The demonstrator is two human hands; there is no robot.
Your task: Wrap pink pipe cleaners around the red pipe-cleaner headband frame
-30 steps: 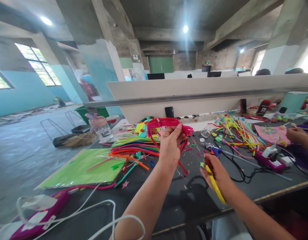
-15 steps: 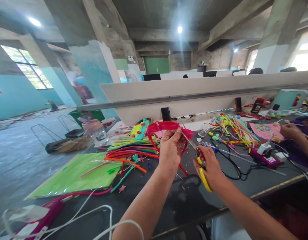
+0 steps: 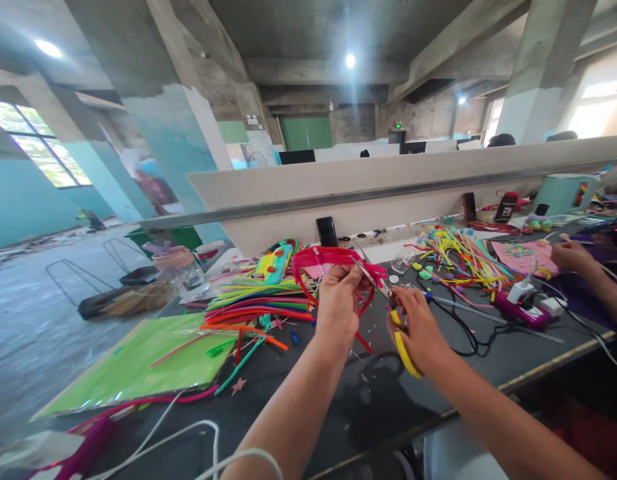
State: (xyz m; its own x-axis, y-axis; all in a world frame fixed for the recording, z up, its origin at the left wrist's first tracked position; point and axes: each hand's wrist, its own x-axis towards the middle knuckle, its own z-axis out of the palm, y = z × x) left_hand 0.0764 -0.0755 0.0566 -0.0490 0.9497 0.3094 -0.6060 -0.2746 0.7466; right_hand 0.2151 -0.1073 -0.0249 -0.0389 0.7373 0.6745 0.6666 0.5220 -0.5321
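Note:
My left hand (image 3: 339, 300) pinches a red and pink fuzzy pipe-cleaner piece (image 3: 324, 255), bent into a loop with strands hanging down, above the dark table. In my right hand (image 3: 415, 327) are yellow-handled scissors (image 3: 405, 350), fingers wrapped round the handles. Their metal blades reach up to the left, against the pink strands just beyond my left fingertips. Whether the blades grip a strand I cannot tell. Behind my left wrist lies a bundle of coloured pipe cleaners (image 3: 258, 307).
A green sheet in clear plastic (image 3: 138, 363) lies at the left, with white cables (image 3: 203, 427) in front. A phone (image 3: 327, 232) leans on the divider. At the right are a pipe-cleaner heap (image 3: 455, 250), a purple power strip (image 3: 521, 312) and another person's hand (image 3: 571, 257).
The camera view has turned slightly, so the surroundings sit further left. My hands keep their hold on the pipe-cleaner piece and the scissors, whose blades look closer together.

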